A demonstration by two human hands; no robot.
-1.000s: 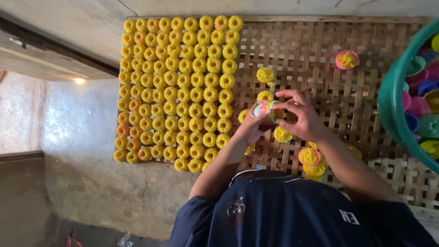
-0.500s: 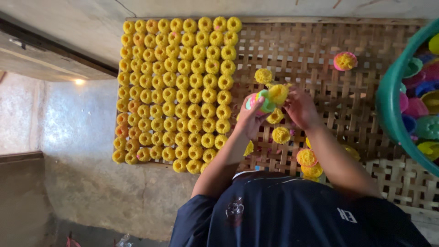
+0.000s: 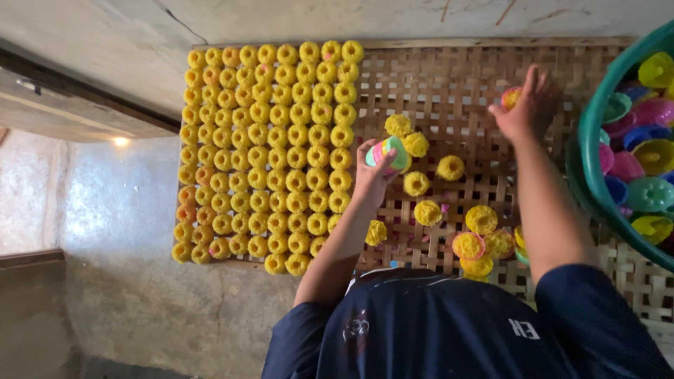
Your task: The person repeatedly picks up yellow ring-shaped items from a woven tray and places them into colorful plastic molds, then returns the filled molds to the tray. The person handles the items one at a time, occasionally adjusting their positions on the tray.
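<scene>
Rightward, a large green plastic basin [image 3: 588, 151] holds a heap of small coloured plastic moulds [image 3: 646, 168]. Beside it the right hand [image 3: 528, 105], fingers spread, touches a pink mould filled yellow [image 3: 510, 97] on the woven bamboo tray [image 3: 449, 84]. The left hand [image 3: 372, 175] is closed around a stack of coloured moulds [image 3: 387, 152], near rows of round yellow cakes [image 3: 270, 147].

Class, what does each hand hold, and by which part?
Left hand: stack of moulds, gripped around its sides. Right hand: reaching a filled mould; hold unclear.
</scene>
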